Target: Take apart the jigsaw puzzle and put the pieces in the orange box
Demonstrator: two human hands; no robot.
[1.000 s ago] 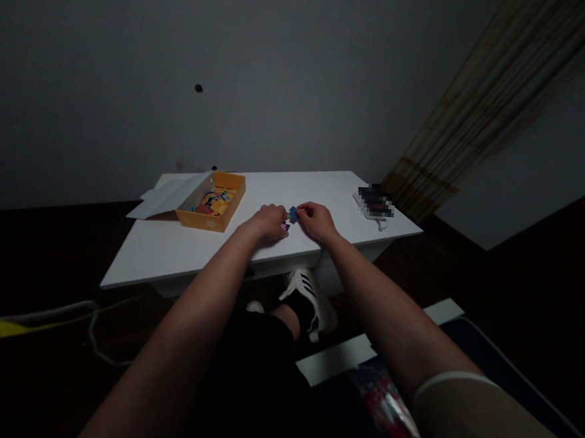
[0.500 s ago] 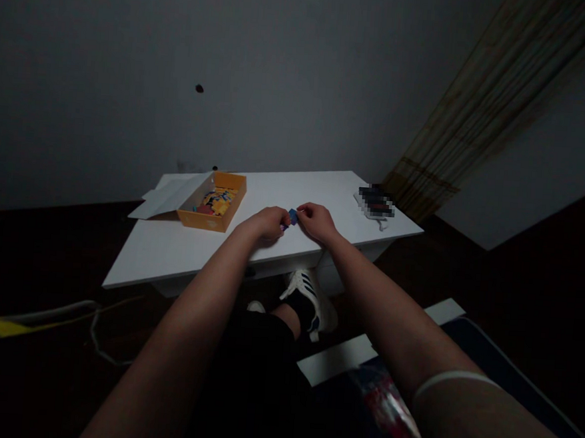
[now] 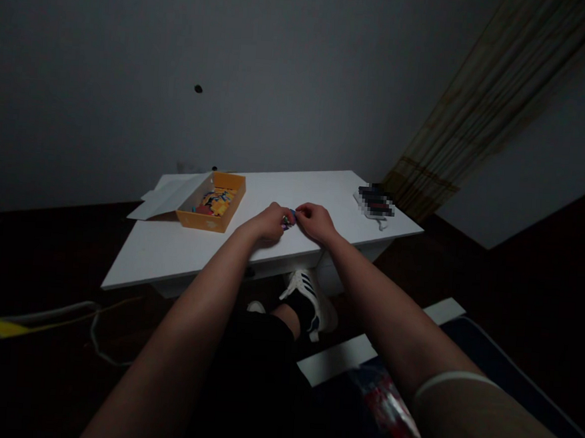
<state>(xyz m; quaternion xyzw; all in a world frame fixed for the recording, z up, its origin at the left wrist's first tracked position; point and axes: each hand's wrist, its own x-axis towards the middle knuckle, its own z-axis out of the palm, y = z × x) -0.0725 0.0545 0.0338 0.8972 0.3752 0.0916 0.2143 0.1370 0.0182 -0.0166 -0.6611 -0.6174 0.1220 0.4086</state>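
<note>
My left hand (image 3: 272, 223) rests over the white table (image 3: 295, 187) near its front edge, fingers closed on a small multicoloured piece (image 3: 286, 222) that looks like a jigsaw puzzle piece. Close beside it, my right hand (image 3: 315, 222) pinches a small blue puzzle piece (image 3: 293, 214) between thumb and fingertips. The two pieces meet or nearly meet between my hands; fingers hide most of both. To the left stands an open orange box (image 3: 203, 221) holding many loose yellow, blue and red pieces (image 3: 219, 200).
The box's white lid flap (image 3: 166, 195) leans out leftward over the table. A dark, blurred-out object (image 3: 376, 201) with a white strap lies at the right end. Below the table's front edge are my shoe (image 3: 304, 288) and legs. A curtain (image 3: 444, 116) hangs behind on the right.
My left fingers have shifted slightly over the pieces, so less of the blue one shows and more of the multicoloured one. The right hand stays nearly in place.
</note>
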